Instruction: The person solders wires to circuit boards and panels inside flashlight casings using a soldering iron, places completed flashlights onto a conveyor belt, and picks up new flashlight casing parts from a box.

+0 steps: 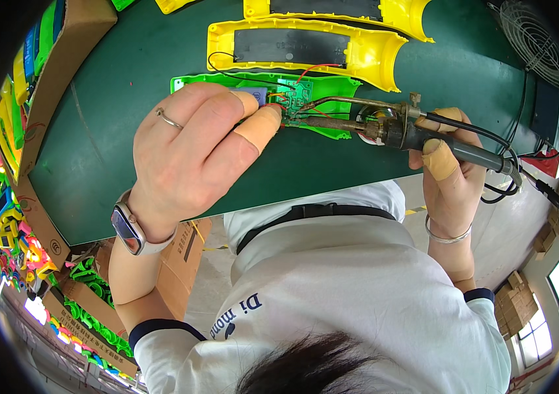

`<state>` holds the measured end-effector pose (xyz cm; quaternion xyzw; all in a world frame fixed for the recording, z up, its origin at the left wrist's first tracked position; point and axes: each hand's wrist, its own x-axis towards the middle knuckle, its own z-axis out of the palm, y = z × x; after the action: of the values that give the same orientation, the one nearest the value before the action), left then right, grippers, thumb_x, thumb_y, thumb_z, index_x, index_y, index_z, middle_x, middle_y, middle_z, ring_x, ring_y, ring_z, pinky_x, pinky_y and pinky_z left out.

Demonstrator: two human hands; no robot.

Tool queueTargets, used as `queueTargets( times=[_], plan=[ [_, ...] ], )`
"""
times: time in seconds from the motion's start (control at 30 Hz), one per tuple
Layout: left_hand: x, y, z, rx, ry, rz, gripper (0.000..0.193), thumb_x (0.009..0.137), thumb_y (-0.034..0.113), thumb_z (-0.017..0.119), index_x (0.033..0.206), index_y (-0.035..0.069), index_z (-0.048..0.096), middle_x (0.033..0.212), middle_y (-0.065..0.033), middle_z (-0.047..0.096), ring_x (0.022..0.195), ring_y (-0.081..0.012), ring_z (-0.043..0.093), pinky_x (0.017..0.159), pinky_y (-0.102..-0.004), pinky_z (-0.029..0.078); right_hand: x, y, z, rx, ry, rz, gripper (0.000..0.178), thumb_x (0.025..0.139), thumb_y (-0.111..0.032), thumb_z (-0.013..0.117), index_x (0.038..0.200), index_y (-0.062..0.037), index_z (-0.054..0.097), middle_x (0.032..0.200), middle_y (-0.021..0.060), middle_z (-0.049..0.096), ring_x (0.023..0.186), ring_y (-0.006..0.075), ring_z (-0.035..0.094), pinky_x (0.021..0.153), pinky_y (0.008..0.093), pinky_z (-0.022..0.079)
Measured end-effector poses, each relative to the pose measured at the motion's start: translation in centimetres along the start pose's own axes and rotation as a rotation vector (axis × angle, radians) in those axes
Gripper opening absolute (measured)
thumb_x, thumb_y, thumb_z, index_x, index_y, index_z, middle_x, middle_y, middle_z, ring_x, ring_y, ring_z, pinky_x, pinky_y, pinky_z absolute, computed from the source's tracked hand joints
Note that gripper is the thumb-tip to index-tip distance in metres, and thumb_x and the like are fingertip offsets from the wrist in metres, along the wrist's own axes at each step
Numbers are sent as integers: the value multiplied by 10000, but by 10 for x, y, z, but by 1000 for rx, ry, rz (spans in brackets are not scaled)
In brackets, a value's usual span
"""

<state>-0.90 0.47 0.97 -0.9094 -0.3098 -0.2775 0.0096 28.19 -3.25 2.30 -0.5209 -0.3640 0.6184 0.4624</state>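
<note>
My left hand (194, 141), with tape on its fingertips, is closed in a pinch on a thin wire at the green circuit board (296, 95). A blue block (258, 93) sits beside those fingers, partly covered by them. Board and block lie in a green plastic shell half (342, 88). In my right hand (451, 161), also taped, is a soldering iron (411, 134) with a thin metal feed tube (352, 100) clamped along it. Its tip points left and reaches the wires by my left fingertips; whether it touches them is hard to tell.
Yellow shell halves with black panels (306, 47) lie behind the green one on the green table (115, 85). A round object (377, 121) is partly hidden behind the iron. Cables (506, 174) trail right. A fan guard (536, 39) stands far right; cardboard boxes (69, 65) flank the left.
</note>
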Motion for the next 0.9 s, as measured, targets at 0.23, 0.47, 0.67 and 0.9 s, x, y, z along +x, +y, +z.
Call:
queueTargets(
  times=[0.23, 0.47, 0.67, 0.9],
  plan=[
    [0, 0, 0, 7, -4, 2, 280, 647, 68, 726, 927, 73, 721, 877, -38, 633, 759, -189, 626, 565, -281, 518, 4, 1, -14, 93, 34, -109, 303, 946, -139, 655, 1168, 59, 597, 928, 93, 646, 762, 148, 626, 780, 307, 520],
    [4, 1, -2, -14, -28, -6, 298, 655, 79, 743, 953, 89, 723, 889, -41, 636, 764, -204, 628, 585, -299, 528, 9, 9, -31, 204, -16, -217, 322, 994, -205, 616, 1207, 33, 579, 979, 105, 645, 872, 170, 633, 865, 362, 501],
    [30, -17, -12, -17, 8, -124, 300, 748, 85, 788, 1028, 67, 683, 974, -71, 664, 865, -285, 647, 746, -384, 537, 14, 9, -34, 325, -30, -278, 311, 1010, -219, 587, 1220, 10, 572, 1084, 107, 642, 977, 210, 633, 870, 392, 492],
    [56, -31, -7, -24, -390, -271, 353, 759, 98, 777, 1069, 79, 609, 1054, -71, 574, 976, -292, 617, 809, -382, 516, 16, 2, -36, 329, 44, -366, 321, 1040, -304, 529, 1195, -37, 616, 873, -4, 527, 805, 125, 394, 792, 333, 328]
  ],
)
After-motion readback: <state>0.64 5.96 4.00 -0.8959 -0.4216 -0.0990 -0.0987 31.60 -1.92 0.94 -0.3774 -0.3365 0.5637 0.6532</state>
